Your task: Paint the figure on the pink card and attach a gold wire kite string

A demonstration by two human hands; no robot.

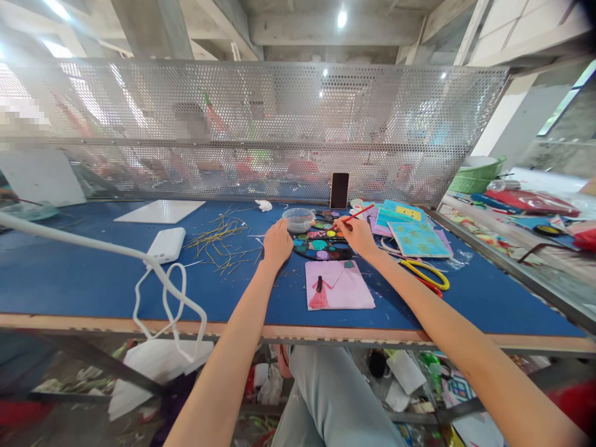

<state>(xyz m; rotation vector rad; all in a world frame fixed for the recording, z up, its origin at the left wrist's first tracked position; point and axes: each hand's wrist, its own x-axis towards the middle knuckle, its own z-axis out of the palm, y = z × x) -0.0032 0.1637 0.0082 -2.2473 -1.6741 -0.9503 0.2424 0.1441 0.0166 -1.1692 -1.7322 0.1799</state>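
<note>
My right hand is closed round a thin red paintbrush, whose tip points down into the round paint palette of many colours. My left hand rests at the palette's left edge, fingers curled against it. A small clear bowl stands just behind the palette. In front of the palette lies a pink paper with a red painted figure on it.
Teal patterned cards and yellow-handled scissors lie to the right. A phone leans on the perforated metal screen. Thin yellow sticks, a white power bank with cable and a white board lie to the left on the blue table.
</note>
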